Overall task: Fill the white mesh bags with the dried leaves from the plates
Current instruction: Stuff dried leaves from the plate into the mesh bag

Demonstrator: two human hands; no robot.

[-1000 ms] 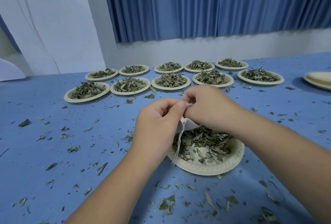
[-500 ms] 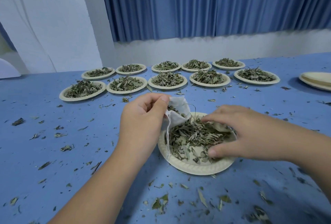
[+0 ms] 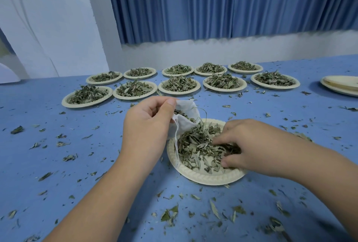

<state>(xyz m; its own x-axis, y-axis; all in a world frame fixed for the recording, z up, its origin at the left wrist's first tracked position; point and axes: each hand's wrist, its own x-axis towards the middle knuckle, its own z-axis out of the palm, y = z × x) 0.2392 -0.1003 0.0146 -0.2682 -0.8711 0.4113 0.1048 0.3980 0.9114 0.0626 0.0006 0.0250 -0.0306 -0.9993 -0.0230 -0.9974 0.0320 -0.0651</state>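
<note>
With our left hand [image 3: 147, 125] pinching the white mesh bag [image 3: 186, 114] open above the plate's [image 3: 203, 178] far rim and our right hand [image 3: 251, 148] curled round dried leaves [image 3: 195, 145] on it, we risk spilling them if the mouth sags.

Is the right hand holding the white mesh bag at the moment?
No, the left hand pinches the white mesh bag, while the right hand grips dried leaves on the near plate.

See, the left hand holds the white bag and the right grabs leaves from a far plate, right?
No. The head view shows the right hand grabbing leaves from the near plate, not a far one. Left hand holds the white bag.
</note>
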